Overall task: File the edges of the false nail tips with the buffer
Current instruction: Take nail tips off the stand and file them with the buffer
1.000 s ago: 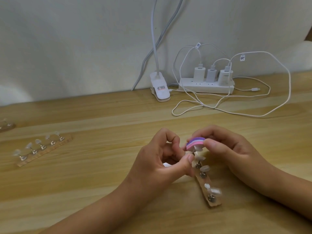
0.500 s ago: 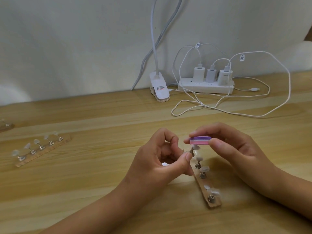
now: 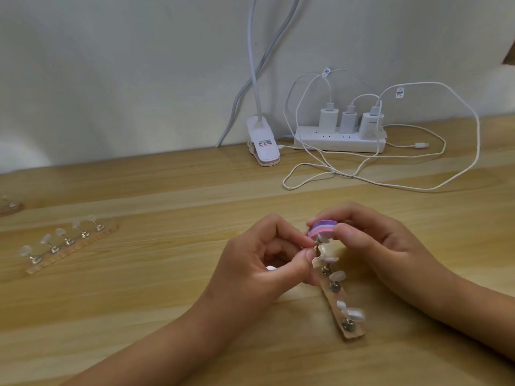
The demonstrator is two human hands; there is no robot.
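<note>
The right hand (image 3: 384, 246) pinches the pink-purple buffer (image 3: 323, 228) on the false nail tip (image 3: 323, 240) at the far end of the wooden strip (image 3: 344, 313); the left hand (image 3: 267, 263) pinches its metal post (image 3: 316, 250). A second nail strip (image 3: 69, 246) lies well left, with charger cables (image 3: 362, 176) and a power strip (image 3: 340, 142) behind, and the tabletop (image 3: 167, 288) between.

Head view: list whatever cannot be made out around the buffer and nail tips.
All in the head view:
- Filed nail tip: its edge under the buffer is covered by the right hand thumb.
- Its metal stand: mostly behind left hand fingers.
- Nearest nail tip: blurred.
- Far-left holder strip: cut off by the frame edge.
</note>
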